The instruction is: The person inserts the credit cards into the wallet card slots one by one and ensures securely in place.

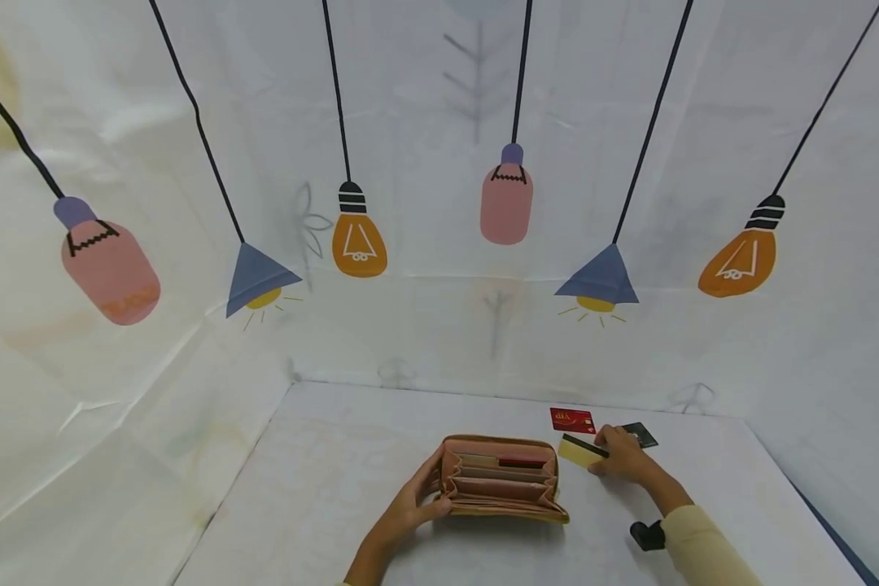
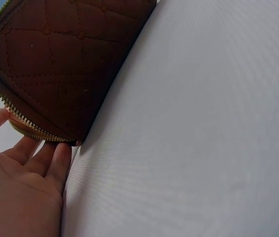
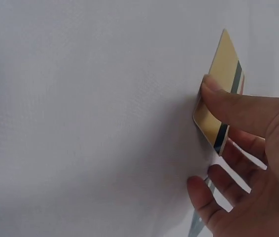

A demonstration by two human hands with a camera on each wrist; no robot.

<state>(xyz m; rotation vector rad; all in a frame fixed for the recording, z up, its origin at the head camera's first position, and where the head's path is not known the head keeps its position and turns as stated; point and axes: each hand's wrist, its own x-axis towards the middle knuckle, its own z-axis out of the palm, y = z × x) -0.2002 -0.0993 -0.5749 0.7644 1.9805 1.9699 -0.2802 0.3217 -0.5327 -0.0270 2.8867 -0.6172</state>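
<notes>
An unzipped brown zip-around wallet (image 1: 501, 506) stands on the white table, its pink card slots facing up; a red card (image 1: 522, 463) shows in one slot. My left hand (image 1: 414, 506) holds the wallet by its left end, and in the left wrist view the fingers lie along the gold zipper (image 2: 18, 116) beside the quilted leather. Just right of the wallet, my right hand (image 1: 625, 454) pinches a gold card (image 1: 580, 452) with a dark stripe between thumb and fingers. In the right wrist view the card (image 3: 222, 59) is tilted up off the table.
A red VIP card (image 1: 573, 420) lies behind the gold card. A dark card (image 1: 641, 435) lies partly behind my right hand. The black wrist device (image 1: 648, 535) sits by the right sleeve. A white sheet with printed lamps (image 1: 505, 203) hangs behind the table (image 1: 322, 456).
</notes>
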